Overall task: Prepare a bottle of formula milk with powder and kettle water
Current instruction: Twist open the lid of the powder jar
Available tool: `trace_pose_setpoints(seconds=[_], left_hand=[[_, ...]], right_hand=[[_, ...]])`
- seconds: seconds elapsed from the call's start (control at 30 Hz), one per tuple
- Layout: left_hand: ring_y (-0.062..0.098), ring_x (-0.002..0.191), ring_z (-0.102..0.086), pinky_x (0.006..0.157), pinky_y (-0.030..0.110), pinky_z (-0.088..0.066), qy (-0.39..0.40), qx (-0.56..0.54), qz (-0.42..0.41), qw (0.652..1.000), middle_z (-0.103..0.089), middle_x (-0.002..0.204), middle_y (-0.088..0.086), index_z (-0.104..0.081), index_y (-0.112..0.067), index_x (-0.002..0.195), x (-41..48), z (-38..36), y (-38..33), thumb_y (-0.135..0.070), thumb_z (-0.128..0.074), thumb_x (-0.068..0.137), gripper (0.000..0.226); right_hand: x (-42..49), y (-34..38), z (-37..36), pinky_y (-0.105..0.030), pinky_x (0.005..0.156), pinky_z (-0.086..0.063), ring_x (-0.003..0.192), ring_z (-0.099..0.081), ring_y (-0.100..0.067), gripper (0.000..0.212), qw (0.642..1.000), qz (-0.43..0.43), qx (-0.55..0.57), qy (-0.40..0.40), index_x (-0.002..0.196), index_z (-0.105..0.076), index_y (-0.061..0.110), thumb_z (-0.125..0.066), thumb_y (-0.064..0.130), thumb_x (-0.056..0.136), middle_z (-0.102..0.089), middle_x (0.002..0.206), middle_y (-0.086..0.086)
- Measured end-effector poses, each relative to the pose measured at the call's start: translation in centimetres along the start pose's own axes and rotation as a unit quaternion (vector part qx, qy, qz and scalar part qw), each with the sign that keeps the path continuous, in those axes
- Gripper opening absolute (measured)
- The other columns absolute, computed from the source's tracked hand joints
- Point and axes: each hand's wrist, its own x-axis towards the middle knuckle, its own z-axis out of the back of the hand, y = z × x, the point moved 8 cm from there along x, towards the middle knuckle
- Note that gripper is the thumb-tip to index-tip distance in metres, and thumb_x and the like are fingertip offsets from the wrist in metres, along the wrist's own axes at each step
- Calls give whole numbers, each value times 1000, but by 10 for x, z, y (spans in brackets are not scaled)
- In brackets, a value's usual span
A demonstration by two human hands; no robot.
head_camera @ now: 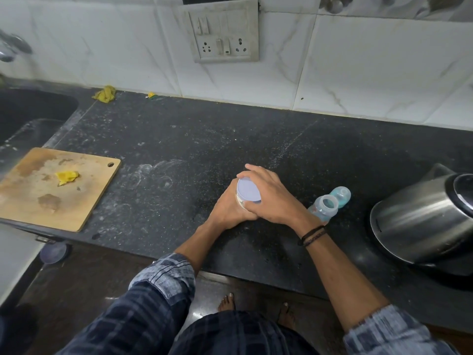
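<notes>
Powder tin [247, 190] | left hand [226, 212] grips side | right hand [272, 198] clasps top

Black speckled counter [230, 139], pale lilac tin lid [247, 190], steel-grey kettle [419, 224] — yellow scrap [67, 177] on tan board [30, 201].

Powder tin [248, 194] stands mid-counter [204, 139], kitchen things ranged around it.
Taking the tin as centre: bottle [323, 208] just beside it at 3 o'clock, a cap [340, 196] behind that at 2; kettle [419, 221] farther out at 3; chopping board [38, 206] at 9, a scrap [67, 176] on it; sink [33, 108] at 10; socket panel [225, 37] on the wall at 12.
</notes>
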Motion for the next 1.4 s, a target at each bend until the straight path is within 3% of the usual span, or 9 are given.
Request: trace_pose_setpoints(seconds=[0.07,0.2,0.37,0.53,0.63,0.73,0.9,1.3,1.4], left_hand=[[-13,105,-60,81,7,-50,2,-4,-4,1000,-60,119,-37,-50,-63,123,0,-1,1,1,-92,64,96],[23,94,-68,76,54,-57,22,-17,14,1000,-68,105,0,-60,-22,125,5,-5,7,1,-86,66,69],[-7,102,-62,79,12,-54,4,-8,-5,1000,-63,114,-32,-53,-56,121,0,-1,2,6,-89,66,91],[26,94,-69,76,55,-57,20,-15,29,999,-70,104,2,-61,-17,123,5,-6,11,0,-86,66,64],[23,96,-68,79,51,-58,18,-17,25,999,-69,107,-2,-60,-23,123,4,-7,10,-1,-87,66,67],[0,103,-64,80,19,-57,5,-16,11,1000,-64,116,-25,-54,-48,122,0,-3,0,-12,-86,65,74],[28,100,-69,81,52,-59,18,-16,31,999,-70,108,2,-60,-17,124,5,-6,10,-9,-88,67,64],[29,96,-67,78,55,-56,12,-22,46,999,-68,104,3,-59,-15,123,5,-6,18,-3,-87,65,66],[29,92,-65,75,52,-55,9,-21,27,999,-67,103,1,-59,-19,120,5,-6,12,-3,-85,65,63]], right_hand=[[0,0,1,-41,116,-28,150,-18,-17,74,1000,-11,-4,-15,147,-41,41,-78,33,83,-21,166,12],[-2,-3,6,-43,114,-39,142,-29,-16,71,999,-22,-3,-49,147,-43,36,-78,35,85,-39,154,11],[-2,-3,3,-42,113,-37,145,-26,-19,76,999,-24,10,-34,148,-40,38,-79,33,82,-25,163,11],[-3,-2,6,-42,111,-42,137,-32,-14,71,998,-23,7,-62,147,-44,35,-78,34,85,-44,149,13],[-2,-1,6,-41,114,-39,142,-28,-13,71,998,-14,24,-53,145,-46,37,-79,28,82,-37,158,16],[0,-2,6,-42,110,-36,145,-28,-19,73,998,-19,16,-58,144,-46,39,-82,43,81,-24,165,15],[-2,-7,3,-40,107,-44,133,-34,-13,67,997,-25,24,-69,144,-47,37,-79,36,85,-45,146,16],[1,-10,2,-40,109,-44,138,-32,-16,77,998,-30,26,-44,147,-42,37,-82,29,81,-39,152,12],[1,-10,1,-35,108,-36,140,-28,-16,81,998,-30,37,-42,148,-41,38,-84,41,79,-28,158,12]])
